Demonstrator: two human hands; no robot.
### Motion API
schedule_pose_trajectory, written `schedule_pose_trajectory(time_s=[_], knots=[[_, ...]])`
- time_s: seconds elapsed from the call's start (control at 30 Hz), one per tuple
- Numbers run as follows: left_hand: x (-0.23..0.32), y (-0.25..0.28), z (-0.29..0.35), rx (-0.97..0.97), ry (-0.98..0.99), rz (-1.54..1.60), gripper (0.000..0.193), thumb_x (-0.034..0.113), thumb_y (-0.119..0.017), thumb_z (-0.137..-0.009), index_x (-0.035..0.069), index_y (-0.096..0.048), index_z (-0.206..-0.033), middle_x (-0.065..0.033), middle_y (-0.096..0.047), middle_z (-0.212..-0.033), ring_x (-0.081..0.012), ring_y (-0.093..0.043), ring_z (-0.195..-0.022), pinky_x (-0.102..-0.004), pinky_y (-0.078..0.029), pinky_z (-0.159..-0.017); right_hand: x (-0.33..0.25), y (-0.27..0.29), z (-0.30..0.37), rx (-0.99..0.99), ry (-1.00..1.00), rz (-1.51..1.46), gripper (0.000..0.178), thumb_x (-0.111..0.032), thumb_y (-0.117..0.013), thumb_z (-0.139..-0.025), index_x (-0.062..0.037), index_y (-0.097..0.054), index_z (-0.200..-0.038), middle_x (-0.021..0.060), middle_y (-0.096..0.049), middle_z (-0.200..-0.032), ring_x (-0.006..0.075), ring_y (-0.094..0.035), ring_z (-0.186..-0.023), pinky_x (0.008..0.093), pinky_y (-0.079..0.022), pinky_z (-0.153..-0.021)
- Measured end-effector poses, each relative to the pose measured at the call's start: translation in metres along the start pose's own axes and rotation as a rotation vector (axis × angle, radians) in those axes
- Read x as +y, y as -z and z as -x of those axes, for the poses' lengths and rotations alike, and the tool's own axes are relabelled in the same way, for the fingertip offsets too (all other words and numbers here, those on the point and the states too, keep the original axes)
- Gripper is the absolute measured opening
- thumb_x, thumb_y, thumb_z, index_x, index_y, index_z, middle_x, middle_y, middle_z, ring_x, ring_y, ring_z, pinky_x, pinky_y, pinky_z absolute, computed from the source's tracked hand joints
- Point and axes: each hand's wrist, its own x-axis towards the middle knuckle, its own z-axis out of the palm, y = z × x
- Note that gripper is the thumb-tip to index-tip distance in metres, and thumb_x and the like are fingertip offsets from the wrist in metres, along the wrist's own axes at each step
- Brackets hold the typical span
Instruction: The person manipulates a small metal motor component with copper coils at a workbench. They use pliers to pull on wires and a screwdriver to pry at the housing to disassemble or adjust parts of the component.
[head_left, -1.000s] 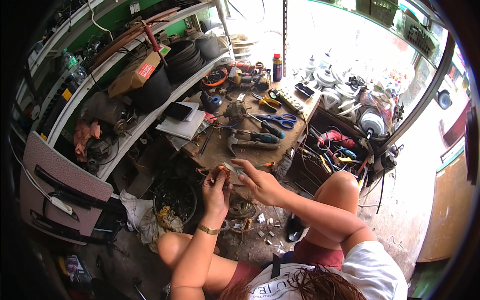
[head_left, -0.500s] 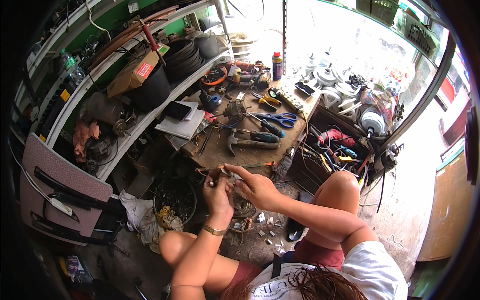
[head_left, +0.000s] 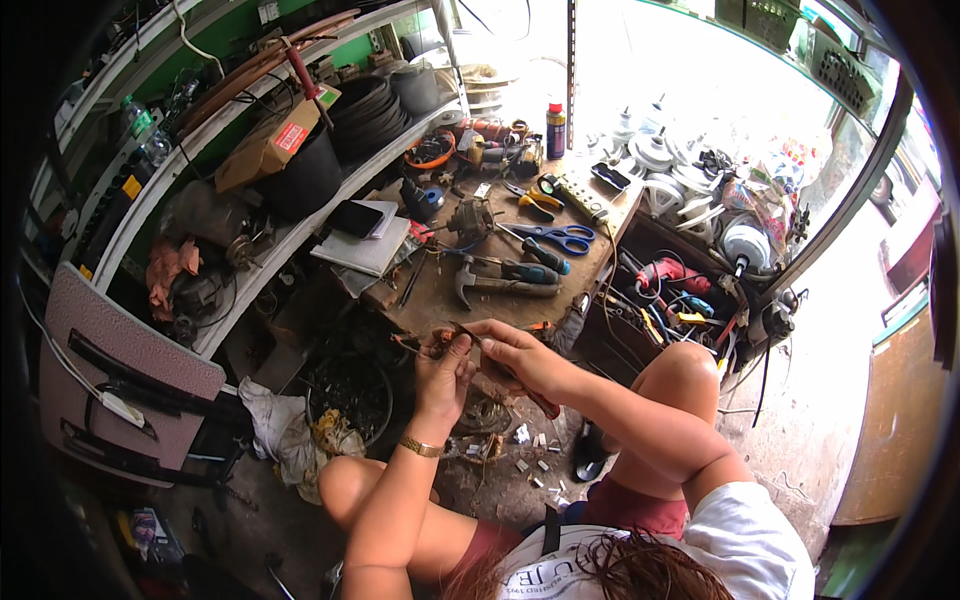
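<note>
My left hand (head_left: 441, 372) is pinched closed above the near edge of the workbench (head_left: 430, 312), a band on its wrist. What its fingers hold is too small to make out; a bit of orange shows beside them. My right hand (head_left: 515, 357) is closed around a slim hand tool with a dark red handle (head_left: 545, 405), which sticks out below the palm. The tool's dark tip reaches the left fingertips. Its exact kind is hidden by the fingers. Just beyond lie a claw hammer (head_left: 500, 285), a screwdriver (head_left: 545, 258) and blue-handled scissors (head_left: 560, 238).
A small motor (head_left: 472, 220), yellow-handled pliers (head_left: 536, 202) and a phone (head_left: 356, 219) on a notebook are farther back. At right stands a tool box with a red power tool (head_left: 672, 275). A bin (head_left: 350, 395) sits low left. Small white pieces (head_left: 538, 440) litter the floor.
The right hand has turned slightly, and the dark red handle now shows below it. The tool's dark tip is at the left fingertips. The bench items have not moved.
</note>
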Motion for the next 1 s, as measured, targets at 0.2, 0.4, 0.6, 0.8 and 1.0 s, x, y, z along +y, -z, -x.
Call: schedule_pose_trajectory(time_s=[0.2,0.4,0.6,0.8,1.0], knots=[[0.012,-0.006,0.005,0.023,0.029,-0.164,0.007,0.014,-0.066,-0.091,0.013,-0.065,-0.098,0.0058,-0.059,-0.075,-0.0024,-0.042,-0.051,-0.0185,-0.034,-0.044,0.001,0.005,0.003,0.051,0.022,0.086,0.034,-0.016,-0.04,-0.103,-0.0082,-0.049,-0.136,-0.0052,-0.047,-0.067,0.0027,-0.041,-0.056,0.02,-0.035,-0.048],[0.012,-0.001,0.007,0.051,-0.018,-0.29,0.023,0.019,-0.052,-0.099,0.005,-0.061,-0.114,-0.011,-0.071,-0.101,-0.0022,-0.042,-0.048,-0.0185,-0.038,-0.044,0.009,0.014,-0.003,0.141,0.118,0.253,0.034,-0.017,-0.043,-0.102,-0.0091,-0.052,-0.135,-0.0037,-0.046,-0.072,0.005,-0.042,-0.064,0.0214,-0.038,-0.057],[0.019,0.016,0.004,0.133,0.012,-0.232,0.029,0.023,-0.052,-0.1,0.008,-0.06,-0.125,-0.0042,-0.068,-0.104,-0.0012,-0.042,-0.051,-0.0188,-0.038,-0.046,-0.002,0.025,0.003,-0.089,0.06,0.484,0.035,-0.022,-0.048,-0.102,-0.0084,-0.053,-0.133,-0.0011,-0.051,-0.075,0.0064,-0.044,-0.066,0.024,-0.039,-0.06],[0.018,0.022,0.017,0.047,0.091,-0.28,0.029,0.017,-0.058,-0.098,0.007,-0.06,-0.125,-0.0025,-0.065,-0.096,-0.0021,-0.045,-0.053,-0.0191,-0.039,-0.046,0.0,0.019,0.004,0.092,0.116,0.849,0.039,-0.031,-0.066,-0.092,0.0009,-0.057,-0.112,0.0036,-0.053,-0.07,0.009,-0.047,-0.068,0.0284,-0.04,-0.06],[0.005,0.003,0.031,-0.053,-0.096,-0.554,0.036,0.009,-0.064,-0.093,0.006,-0.056,-0.128,0.0017,-0.061,-0.088,-0.0001,-0.048,-0.061,-0.016,-0.036,-0.045,0.016,0.004,-0.003,0.326,0.333,0.805,0.034,-0.028,-0.074,-0.08,0.0,-0.06,-0.093,0.0201,-0.064,-0.077,0.0371,-0.062,-0.072,0.0409,-0.046,-0.064]])
